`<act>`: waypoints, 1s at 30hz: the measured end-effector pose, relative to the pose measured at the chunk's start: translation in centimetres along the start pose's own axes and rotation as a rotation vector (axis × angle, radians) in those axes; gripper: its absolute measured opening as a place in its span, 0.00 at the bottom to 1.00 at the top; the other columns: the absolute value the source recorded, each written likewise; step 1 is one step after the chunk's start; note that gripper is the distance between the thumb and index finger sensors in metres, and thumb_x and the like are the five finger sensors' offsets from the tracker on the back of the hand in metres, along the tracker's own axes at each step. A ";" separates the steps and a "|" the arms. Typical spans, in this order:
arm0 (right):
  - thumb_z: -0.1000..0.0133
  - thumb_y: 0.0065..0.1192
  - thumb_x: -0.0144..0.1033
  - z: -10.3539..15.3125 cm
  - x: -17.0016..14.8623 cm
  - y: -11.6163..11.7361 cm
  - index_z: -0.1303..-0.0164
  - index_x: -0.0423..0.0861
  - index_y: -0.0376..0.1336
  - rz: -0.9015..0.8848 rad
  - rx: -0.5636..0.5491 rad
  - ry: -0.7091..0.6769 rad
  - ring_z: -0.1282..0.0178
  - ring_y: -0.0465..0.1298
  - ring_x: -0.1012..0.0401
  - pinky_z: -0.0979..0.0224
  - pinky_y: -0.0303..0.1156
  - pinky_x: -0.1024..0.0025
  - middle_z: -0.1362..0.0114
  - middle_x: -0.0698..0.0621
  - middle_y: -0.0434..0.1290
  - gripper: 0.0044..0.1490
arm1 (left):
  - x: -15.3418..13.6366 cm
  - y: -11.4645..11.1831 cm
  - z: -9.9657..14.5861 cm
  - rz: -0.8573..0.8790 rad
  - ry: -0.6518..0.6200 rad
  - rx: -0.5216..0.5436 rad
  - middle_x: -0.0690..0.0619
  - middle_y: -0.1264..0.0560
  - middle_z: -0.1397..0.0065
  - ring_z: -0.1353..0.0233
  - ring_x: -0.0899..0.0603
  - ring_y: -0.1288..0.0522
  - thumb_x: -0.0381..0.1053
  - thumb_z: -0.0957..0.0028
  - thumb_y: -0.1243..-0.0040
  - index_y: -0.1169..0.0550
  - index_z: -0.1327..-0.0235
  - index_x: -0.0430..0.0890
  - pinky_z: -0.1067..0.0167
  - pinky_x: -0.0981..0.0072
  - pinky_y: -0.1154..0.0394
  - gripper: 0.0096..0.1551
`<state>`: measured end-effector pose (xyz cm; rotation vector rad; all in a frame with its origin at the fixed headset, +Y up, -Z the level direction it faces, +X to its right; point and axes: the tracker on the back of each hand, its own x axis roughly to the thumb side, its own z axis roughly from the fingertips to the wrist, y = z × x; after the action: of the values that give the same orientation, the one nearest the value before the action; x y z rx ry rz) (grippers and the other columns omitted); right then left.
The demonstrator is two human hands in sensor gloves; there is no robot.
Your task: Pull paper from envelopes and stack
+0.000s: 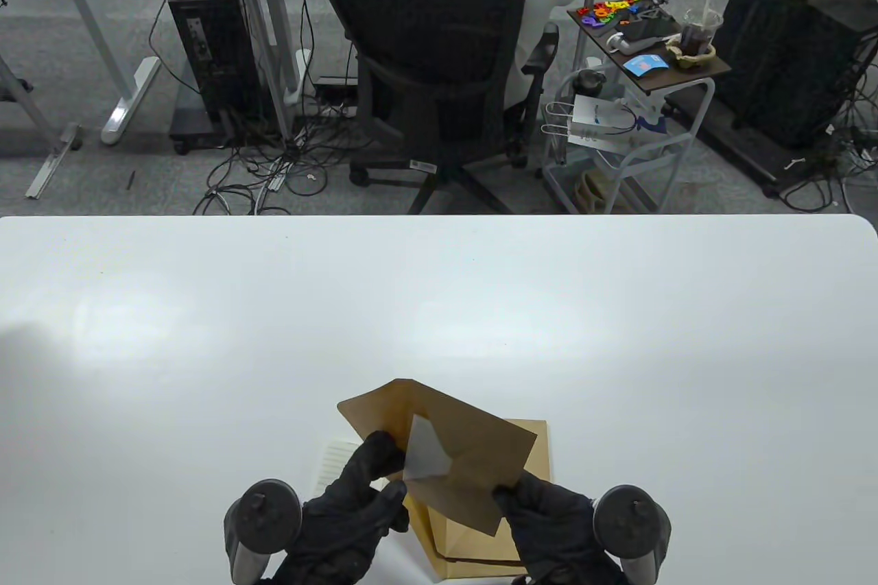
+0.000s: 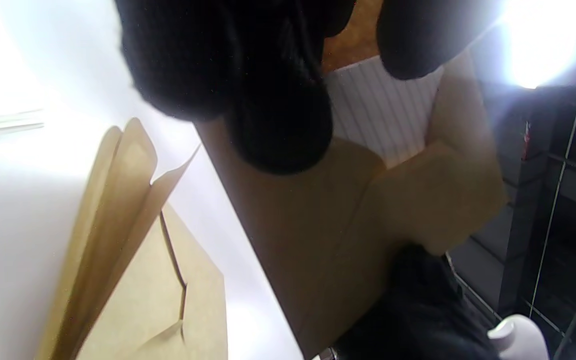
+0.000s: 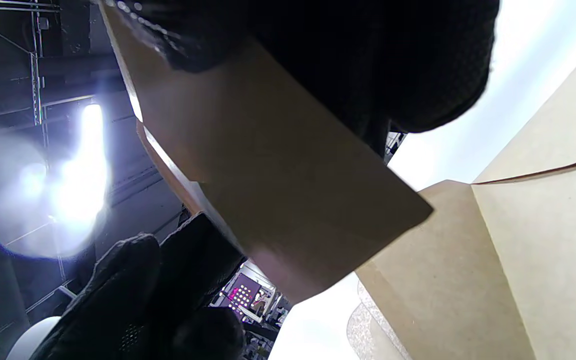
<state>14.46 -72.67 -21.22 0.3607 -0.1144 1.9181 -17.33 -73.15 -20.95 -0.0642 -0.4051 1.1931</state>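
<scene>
Table view: the brown envelope (image 1: 446,448) hangs above the counter (image 1: 206,338), long axis slanting left-to-right; the right hand (image 1: 549,523) pinches its near corner. The left hand (image 1: 357,503) grasps the lined paper (image 1: 426,451) at the mouth.

Left wrist view: fingers (image 2: 278,125) clamp the paper.

Right wrist view: fingers (image 3: 368,65) grip the envelope.

No lettering, brand, number or sign can be read in any view. The sheet (image 2: 378,117) pinched at the left hand (image 1: 350,509) shows only faint ruled lines (no writing on them that can be made out). The brown envelope (image 1: 466,455) held between both hands bears no print on the faces that show. The envelopes (image 1: 480,544) lying below the grip are likewise plain. A small lit panel (image 3: 242,296) beyond the right hand's grip shows pink dots, too blurred to read.
</scene>
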 end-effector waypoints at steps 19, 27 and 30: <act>0.51 0.65 0.42 0.4 0.8 -0.6 0.41 0.46 0.71 0.172 -0.110 -0.003 0.55 0.89 0.52 0.48 0.81 0.52 0.48 0.47 0.87 0.28 | 2.3 1.5 0.4 -0.354 -0.156 0.124 0.50 0.15 0.45 0.63 0.52 0.09 0.57 0.42 0.29 0.15 0.40 0.47 0.64 0.60 0.13 0.23; 0.50 0.65 0.41 0.3 0.3 -3.5 0.41 0.46 0.70 0.037 -0.242 0.057 0.55 0.89 0.53 0.48 0.82 0.53 0.49 0.48 0.86 0.28 | 1.1 8.4 0.4 -0.076 -0.050 0.312 0.52 0.15 0.45 0.62 0.52 0.09 0.58 0.41 0.31 0.16 0.39 0.47 0.63 0.60 0.13 0.23; 0.50 0.64 0.42 0.3 -0.1 -4.5 0.41 0.46 0.70 -0.046 -0.275 0.097 0.55 0.89 0.53 0.48 0.82 0.53 0.49 0.48 0.86 0.28 | -0.7 10.6 0.2 0.011 0.130 0.291 0.50 0.15 0.48 0.63 0.51 0.09 0.56 0.42 0.31 0.15 0.41 0.44 0.64 0.58 0.13 0.23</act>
<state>18.72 -71.14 -21.39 0.0853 -0.2995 1.8408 -27.05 -69.88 -23.73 0.1074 -0.1154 1.2408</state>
